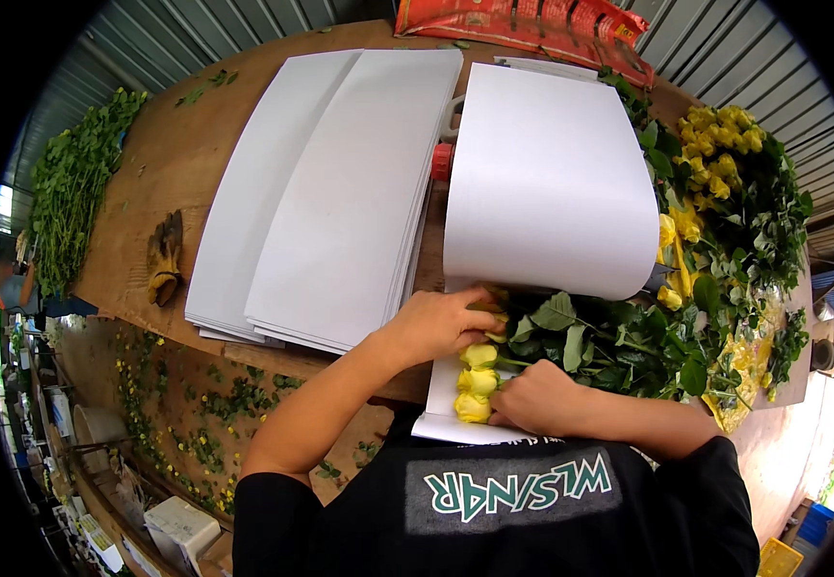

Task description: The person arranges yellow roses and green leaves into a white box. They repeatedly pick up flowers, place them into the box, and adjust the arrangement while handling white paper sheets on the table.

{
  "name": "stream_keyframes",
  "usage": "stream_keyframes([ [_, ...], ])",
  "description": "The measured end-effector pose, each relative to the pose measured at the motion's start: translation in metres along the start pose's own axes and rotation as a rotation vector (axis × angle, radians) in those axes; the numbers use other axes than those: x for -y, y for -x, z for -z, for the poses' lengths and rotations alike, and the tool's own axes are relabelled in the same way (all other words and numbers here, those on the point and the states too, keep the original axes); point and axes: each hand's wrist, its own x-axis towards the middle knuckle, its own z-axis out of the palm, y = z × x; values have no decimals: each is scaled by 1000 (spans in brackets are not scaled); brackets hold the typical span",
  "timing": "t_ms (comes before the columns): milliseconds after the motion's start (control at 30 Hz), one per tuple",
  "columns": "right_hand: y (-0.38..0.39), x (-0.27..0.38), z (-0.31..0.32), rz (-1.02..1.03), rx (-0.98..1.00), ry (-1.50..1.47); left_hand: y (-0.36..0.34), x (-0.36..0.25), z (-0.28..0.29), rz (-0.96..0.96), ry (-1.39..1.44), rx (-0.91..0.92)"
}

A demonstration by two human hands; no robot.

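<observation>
Yellow roses [478, 383] lie in a row on a white paper sheet [441, 396], heads to the left and leafy stems [619, 337] to the right. My left hand [441, 325] is closed at the far end of the row, its fingers around a rose head that they mostly cover. Curled beside the nearest heads is my right hand [537, 399]; its fingertips are tucked under, hiding whatever they grip. A large white sheet [552, 183] curves over the table just beyond the flowers.
Stacked white sheets [340, 202] lie left of centre. Farther left are a work glove [165, 260] and a heap of green stems [75, 192]. More yellow roses [715, 159] are piled at the right. A red sack [532, 29] lies at the back. Leaves and petals litter the floor [186, 404].
</observation>
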Motion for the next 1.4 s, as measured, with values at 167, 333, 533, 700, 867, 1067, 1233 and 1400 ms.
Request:
stream_keyframes([
  [167, -6, 4, -11, -105, -21, -72, 17, -6, -8, 15, -23, 58],
  [333, -6, 4, -3, -169, 50, -36, 23, -24, -7, 74, 3, 157],
  [533, 11, -59, 68, -574, -1110, 111, 36, -17, -13, 136, 49, 178],
  [700, 61, -156, 79, -422, -1461, -962, 31, -17, -14, 86, 49, 196],
  [867, 86, -126, 75, 337, -1271, -1471, 36, -13, -13, 82, 124, 210],
  [1067, -3, -63, 80, 122, 44, -833, 38, -20, -9, 180, 135, 230],
  [1233, -5, -48, 25, -4, -117, -286, 35, -14, -27, 212, 68, 251],
  [1400, -5, -48, 5, 18, -172, -161, 52, -12, -46, 295, 175, 53],
])
